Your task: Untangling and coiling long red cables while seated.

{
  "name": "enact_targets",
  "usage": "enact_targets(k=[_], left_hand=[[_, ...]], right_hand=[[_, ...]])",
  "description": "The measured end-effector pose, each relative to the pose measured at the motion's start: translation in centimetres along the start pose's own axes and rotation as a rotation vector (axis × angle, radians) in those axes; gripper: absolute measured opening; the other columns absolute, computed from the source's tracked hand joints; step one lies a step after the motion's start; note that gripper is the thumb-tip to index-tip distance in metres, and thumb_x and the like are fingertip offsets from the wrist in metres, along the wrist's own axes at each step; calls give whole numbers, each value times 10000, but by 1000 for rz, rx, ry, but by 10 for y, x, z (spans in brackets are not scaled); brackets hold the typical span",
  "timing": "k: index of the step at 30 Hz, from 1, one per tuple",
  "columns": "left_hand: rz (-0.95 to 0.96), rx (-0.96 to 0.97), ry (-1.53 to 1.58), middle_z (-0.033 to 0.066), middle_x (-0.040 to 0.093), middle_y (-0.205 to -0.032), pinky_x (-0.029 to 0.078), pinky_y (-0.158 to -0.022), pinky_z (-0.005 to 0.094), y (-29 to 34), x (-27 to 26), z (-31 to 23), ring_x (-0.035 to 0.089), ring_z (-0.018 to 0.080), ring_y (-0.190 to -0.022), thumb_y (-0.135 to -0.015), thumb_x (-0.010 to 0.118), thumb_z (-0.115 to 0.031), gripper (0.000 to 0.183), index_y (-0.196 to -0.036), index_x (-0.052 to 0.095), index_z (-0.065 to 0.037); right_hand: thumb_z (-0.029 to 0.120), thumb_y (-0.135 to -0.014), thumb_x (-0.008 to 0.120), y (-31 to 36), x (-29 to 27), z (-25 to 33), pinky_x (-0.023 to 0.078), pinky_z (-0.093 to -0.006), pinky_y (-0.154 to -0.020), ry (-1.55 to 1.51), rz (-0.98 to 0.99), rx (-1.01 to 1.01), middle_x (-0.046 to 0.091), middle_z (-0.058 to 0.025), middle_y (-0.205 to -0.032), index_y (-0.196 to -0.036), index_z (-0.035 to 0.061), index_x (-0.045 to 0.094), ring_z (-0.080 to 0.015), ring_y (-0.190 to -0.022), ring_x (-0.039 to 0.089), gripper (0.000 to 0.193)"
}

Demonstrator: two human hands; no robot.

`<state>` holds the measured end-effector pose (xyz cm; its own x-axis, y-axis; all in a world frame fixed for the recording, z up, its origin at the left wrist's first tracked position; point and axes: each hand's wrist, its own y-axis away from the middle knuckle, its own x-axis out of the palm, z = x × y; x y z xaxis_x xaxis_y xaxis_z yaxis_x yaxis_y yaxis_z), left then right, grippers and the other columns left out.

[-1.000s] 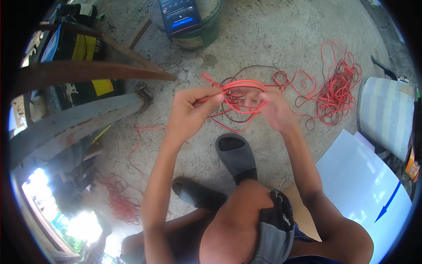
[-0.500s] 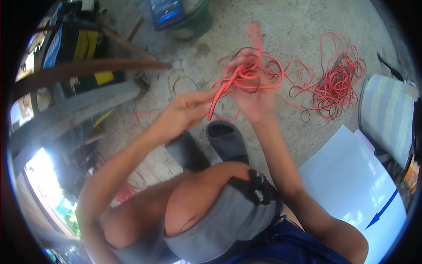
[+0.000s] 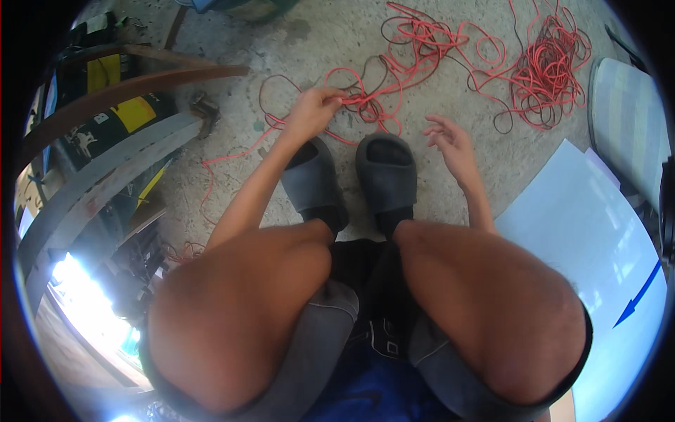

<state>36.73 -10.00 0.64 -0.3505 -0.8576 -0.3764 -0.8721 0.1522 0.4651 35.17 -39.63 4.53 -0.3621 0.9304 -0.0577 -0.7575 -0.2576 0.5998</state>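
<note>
Red and black wire [image 3: 367,105] lies in loose loops on the concrete just beyond my slides. My left hand [image 3: 313,114] pinches part of it between thumb and fingers, at the near left of the loops. Apart from the wire, my right hand [image 3: 451,144] hovers above the floor to the right with its fingers loosely spread and nothing in them. Tangled loops [image 3: 422,42] of the same wire stretch away toward the far side. Farther right sits a bigger heap of wire [image 3: 550,74], linked to them by loose strands.
My dark slides [image 3: 385,165] stand side by side below the wire. On the left are a curved brown metal bar [image 3: 140,98] and a grey beam [image 3: 112,169]. A white board with a blue arrow [image 3: 583,232] and a striped cushioned piece [image 3: 629,119] are at the right.
The bundle of wire held up between both hands is now down on the floor in loops. My right hand has let go and moved right; my left still grips wire.
</note>
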Motion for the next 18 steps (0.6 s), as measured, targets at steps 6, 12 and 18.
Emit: enact_targets(k=[6, 12, 18], left_hand=[[32, -150, 190, 109, 685, -868, 477, -750, 285, 8, -9, -22, 629, 161, -791, -829, 604, -131, 249, -1017, 656, 24], [-28, -235, 704, -78, 478, -633, 234, -481, 191, 24, -5, -34, 328, 18, -539, -851, 623, -163, 235, -1052, 665, -50], [-136, -186, 748, -98, 430, -616, 204, -474, 194, 31, 4, -26, 295, 15, -523, -840, 642, -151, 251, -1065, 664, -44]], right_hand=[[150, -832, 601, -25, 39, 43, 465, -303, -665, 524, -122, -449, 653, -117, -851, -965, 23, 655, -214, -728, 609, 191], [198, -833, 628, -59, 79, 49, 461, -302, -646, 306, -43, -231, 647, -105, -770, -903, 22, 657, -154, -675, 603, 192], [93, -836, 612, -63, 103, 54, 485, -282, -726, -357, -138, -153, 668, -116, -831, -916, -23, 614, -146, -776, 625, 141]])
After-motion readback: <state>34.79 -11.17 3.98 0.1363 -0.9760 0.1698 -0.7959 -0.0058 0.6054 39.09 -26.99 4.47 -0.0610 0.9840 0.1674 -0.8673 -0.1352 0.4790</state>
